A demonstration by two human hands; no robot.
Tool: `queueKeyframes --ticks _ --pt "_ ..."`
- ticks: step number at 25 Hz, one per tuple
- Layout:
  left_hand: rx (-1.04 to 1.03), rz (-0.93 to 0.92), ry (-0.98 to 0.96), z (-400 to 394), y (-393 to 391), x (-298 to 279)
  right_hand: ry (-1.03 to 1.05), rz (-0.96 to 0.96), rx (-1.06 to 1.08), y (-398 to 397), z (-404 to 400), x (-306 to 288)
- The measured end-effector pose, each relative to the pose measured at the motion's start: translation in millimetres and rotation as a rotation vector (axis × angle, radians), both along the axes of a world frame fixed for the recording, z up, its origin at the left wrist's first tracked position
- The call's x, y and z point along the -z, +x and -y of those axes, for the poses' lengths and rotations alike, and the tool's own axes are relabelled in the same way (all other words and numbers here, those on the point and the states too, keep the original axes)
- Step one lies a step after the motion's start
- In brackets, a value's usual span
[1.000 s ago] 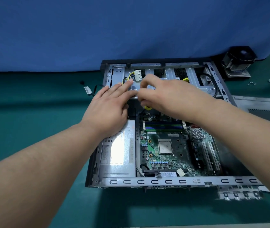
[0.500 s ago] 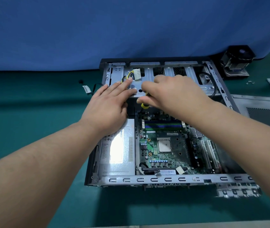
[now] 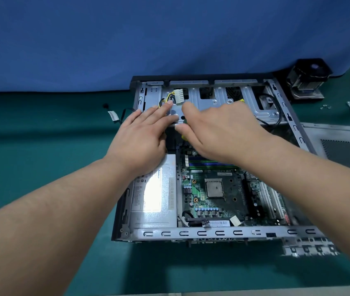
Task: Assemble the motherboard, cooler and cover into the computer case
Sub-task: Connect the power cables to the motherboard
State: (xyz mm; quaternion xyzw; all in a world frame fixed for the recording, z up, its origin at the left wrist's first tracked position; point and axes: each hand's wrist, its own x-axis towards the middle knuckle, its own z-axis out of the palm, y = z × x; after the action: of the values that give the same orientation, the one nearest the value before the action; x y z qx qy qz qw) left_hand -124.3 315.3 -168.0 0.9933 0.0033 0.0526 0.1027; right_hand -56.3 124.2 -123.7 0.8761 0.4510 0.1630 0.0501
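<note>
My left hand (image 3: 142, 135) lies flat, fingers straight, with the fingertips (image 3: 169, 103) pressing on the metal drive bracket (image 3: 218, 101) at the far end of the computer case (image 3: 212, 232). My right hand (image 3: 218, 133) reaches across just beside it, fingers curled down over the bracket's near edge, where a bit of yellow cable (image 3: 184, 137) peeks out under them (whether I am pinching that cable or only the metal I cannot tell). A white power connector (image 3: 179, 96) on yellow and black wires sits just past my left fingertips. The motherboard (image 3: 212, 189) lies in the case, its square processor bare, beside the silver power supply (image 3: 154, 195). The cooler (image 3: 307, 80) stands apart on the green mat (image 3: 41, 124) at the far right, and the cover (image 3: 340, 146) lies flat to the right of the case.
</note>
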Motion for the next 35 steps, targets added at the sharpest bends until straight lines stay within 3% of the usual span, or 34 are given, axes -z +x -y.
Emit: queueKeyframes --ticks 5,9,14,19,24,29,35 --pt "0.011 -0.006 0.002 -0.5 0.1 -1.4 -0.015 -0.036 -0.094 2.2 -1.7 0.2" --pt "-0.001 -0.009 0.003 -0.6 0.3 -1.2 -0.036 0.045 0.057 0.1 -4.0 -1.2" --pt "0.003 -0.006 0.003 -0.2 0.4 -0.4 -0.009 -0.098 0.03 -0.8 -3.1 -0.8" --pt "0.002 -0.003 0.009 -1.0 -0.2 -1.8 0.042 -0.04 0.194 3.7 6.2 5.1" --pt "-0.001 -0.029 0.0 1.6 -1.7 -5.7 0.159 -0.446 0.157 3.7 27.3 7.1" --pt "0.003 -0.058 -0.004 0.1 -1.1 -5.9 0.424 -0.479 0.276 -5.4 95.5 -0.9" --pt "0.007 -0.083 -0.01 2.4 -2.0 -8.3 0.632 -0.732 0.461 -15.7 149.8 12.2"
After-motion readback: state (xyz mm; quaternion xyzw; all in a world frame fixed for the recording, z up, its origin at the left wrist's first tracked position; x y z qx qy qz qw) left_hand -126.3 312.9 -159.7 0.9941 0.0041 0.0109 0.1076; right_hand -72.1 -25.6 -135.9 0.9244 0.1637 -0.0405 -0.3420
